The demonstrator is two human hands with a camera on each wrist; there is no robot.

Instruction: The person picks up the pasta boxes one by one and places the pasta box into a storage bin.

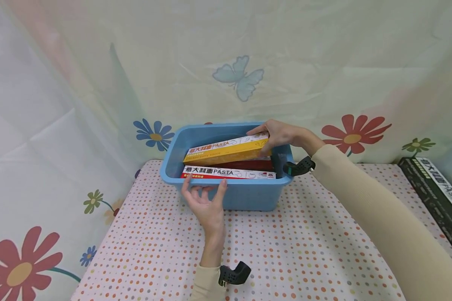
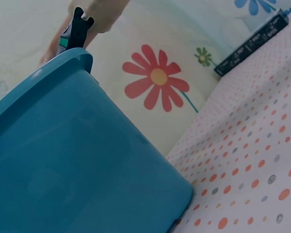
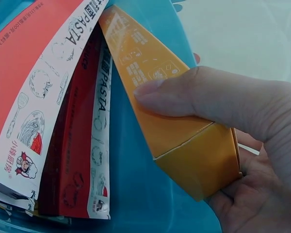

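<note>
A blue plastic bin (image 1: 248,196) stands on the table with several pasta boxes in it. My right hand (image 1: 280,134) grips one end of a yellow pasta box (image 3: 150,87), thumb on one face and fingers round the other side. That box lies at a slant, its held end raised and its far end low in the bin. Beside it are a red-and-white pasta box (image 3: 48,73) and a darker red pasta box (image 3: 82,131). My left hand (image 1: 206,207) holds the bin's front rim, thumb and a fingertip right at the edge; it is out of sight in the left wrist view.
A black-and-white pasta box (image 1: 437,205) lies at the table's right edge. Behind the bin hangs a pale curtain (image 1: 305,62) with flowers and a butterfly. The table has a dotted cloth (image 1: 154,251). Both wrists wear black camera mounts.
</note>
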